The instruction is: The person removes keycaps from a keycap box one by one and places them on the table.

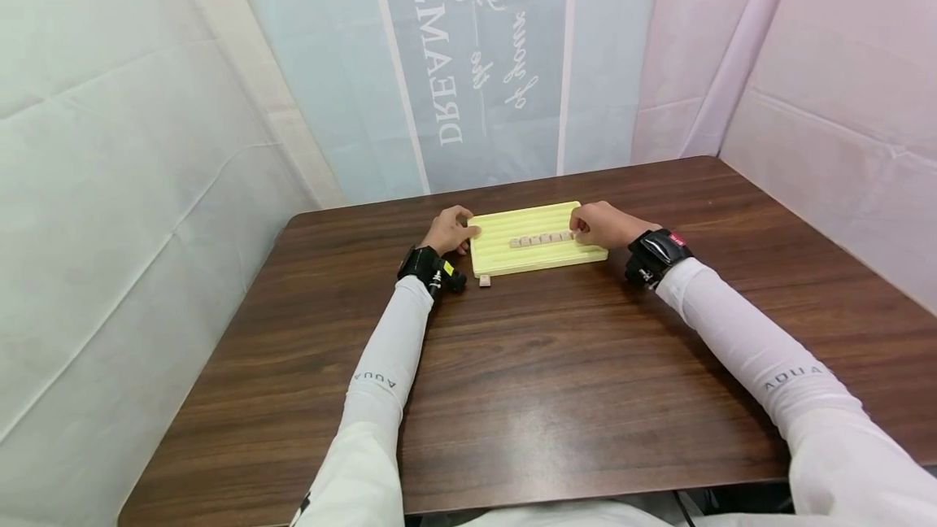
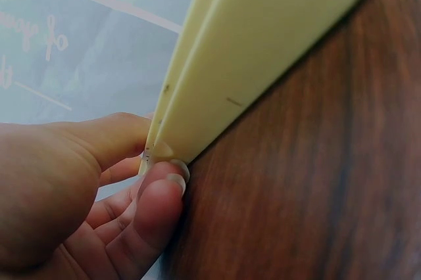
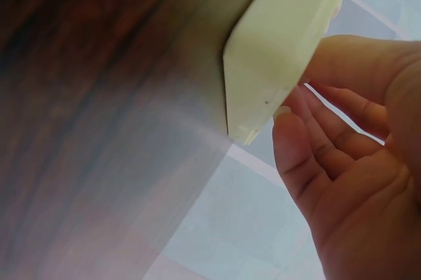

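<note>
A row of small pale tiles (image 1: 545, 239) is carried by the ridged yellow tray (image 1: 516, 224), which is placed between the two hands; around six tiles are counted in one line, their markings too small to be read. The right end of the row is covered by the right hand (image 1: 607, 224), whose fingers are curled down over it; whether a tile is pinched there cannot be told, as the fingertips are hidden. The tray's left edge is gripped by the left hand (image 1: 446, 232), with thumb and fingers closed about it, so the tray is presumably being steadied. A loose tile (image 1: 485, 281) is found outside the tray, by its near left corner, nearer the body than the left hand and touched by neither hand. Most of the lining-up is therefore judged to be done: one line is formed, its right end is apparently being attended to, and only the loose tile is seen left unplaced. Below and around both hands the brown counter (image 1: 586, 364) is spread, a black wrist device (image 1: 656, 255) is worn behind each, and beyond them a lettered cloth (image 1: 505, 153) is hung.
</note>
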Demonstrator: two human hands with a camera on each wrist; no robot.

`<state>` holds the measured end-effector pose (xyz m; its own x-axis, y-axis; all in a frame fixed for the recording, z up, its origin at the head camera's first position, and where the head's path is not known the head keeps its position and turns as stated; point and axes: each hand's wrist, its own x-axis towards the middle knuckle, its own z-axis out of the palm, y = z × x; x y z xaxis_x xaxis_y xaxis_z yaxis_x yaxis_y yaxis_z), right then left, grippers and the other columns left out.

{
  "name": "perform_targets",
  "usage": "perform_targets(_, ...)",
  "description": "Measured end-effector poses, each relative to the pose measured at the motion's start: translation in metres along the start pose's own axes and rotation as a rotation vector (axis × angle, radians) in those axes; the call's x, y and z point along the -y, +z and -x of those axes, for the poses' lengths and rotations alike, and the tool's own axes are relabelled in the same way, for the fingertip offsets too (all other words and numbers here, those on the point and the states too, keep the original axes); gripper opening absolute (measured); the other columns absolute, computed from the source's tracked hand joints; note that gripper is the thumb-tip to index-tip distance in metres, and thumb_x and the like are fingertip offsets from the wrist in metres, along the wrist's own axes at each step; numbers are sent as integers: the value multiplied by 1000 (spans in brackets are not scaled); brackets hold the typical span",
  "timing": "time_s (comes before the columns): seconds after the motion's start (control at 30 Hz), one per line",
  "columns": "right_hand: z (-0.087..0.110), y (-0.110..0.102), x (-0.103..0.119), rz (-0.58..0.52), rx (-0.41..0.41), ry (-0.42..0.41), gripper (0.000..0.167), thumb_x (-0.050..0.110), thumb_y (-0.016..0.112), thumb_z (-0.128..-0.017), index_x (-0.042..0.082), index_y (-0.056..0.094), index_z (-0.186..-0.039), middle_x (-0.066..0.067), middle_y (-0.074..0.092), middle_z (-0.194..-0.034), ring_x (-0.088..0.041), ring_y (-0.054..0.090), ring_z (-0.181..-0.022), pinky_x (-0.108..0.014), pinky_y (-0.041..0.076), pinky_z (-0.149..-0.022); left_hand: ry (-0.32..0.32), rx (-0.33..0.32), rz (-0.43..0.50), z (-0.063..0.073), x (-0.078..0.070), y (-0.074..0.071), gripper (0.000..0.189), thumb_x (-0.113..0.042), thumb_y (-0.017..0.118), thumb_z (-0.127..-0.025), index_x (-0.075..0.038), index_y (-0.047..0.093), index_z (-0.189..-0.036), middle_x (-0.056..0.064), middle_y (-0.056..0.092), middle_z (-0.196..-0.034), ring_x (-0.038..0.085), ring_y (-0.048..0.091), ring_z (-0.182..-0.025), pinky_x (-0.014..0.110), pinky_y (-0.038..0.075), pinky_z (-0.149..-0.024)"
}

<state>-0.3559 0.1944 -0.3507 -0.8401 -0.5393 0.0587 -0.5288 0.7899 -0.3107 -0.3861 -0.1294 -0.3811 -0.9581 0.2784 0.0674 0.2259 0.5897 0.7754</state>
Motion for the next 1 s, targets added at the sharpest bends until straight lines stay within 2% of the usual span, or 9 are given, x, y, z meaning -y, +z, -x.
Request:
perform_targets(0.2, 0, 1, -4, 0, 2, 12, 19, 4, 61, -91, -1, 64, -110, -17, 65, -105, -29, 62, -99, -43, 53, -84, 1, -2, -4, 1, 0, 2, 42, -22, 60, -96, -5, 50, -133, 9, 63, -80, 12, 56, -54, 24, 52, -51)
perform_targets(0.43, 1, 1, -5, 18, 0, -41, 24, 1, 60, -91, -3, 66, -114, -20, 67, -108, -31, 64, -100, -47, 54, -85, -4, 0, 2, 2, 0, 2, 42, -21, 60, -96, -5, 50, -133, 8, 63, -79, 13, 56, -55, 24, 51, -52)
perform_targets(0.6, 2, -3, -3, 24, -8, -25, 22, 2, 61, -91, 0, 68, -111, -16, 68, -107, -28, 64, -100, -45, 54, -85, -7, -4, 8, 3, -1, 1, 41, -21, 60, -96, -5, 50, -133, 7, 61, -79, 13, 56, -55, 23, 51, -52)
perform_targets(0.8, 4, -9, -2, 21, 10, -2, 25, 2, 61, -91, -2, 66, -115, -18, 67, -111, -32, 64, -105, -46, 54, -88, -2, -4, 2, 2, -1, 0, 42, -21, 60, -96, -5, 50, -133, 7, 61, -78, 13, 56, -55, 23, 51, -51)
perform_targets(1.0, 8, -19, 2, 30, 17, 4, 21, 5, 61, -92, 1, 67, -112, -15, 67, -107, -29, 64, -101, -43, 55, -85, 1, -4, 6, 3, -1, -1, 42, -21, 61, -96, -4, 50, -133, 8, 61, -80, 14, 56, -55, 23, 51, -51)
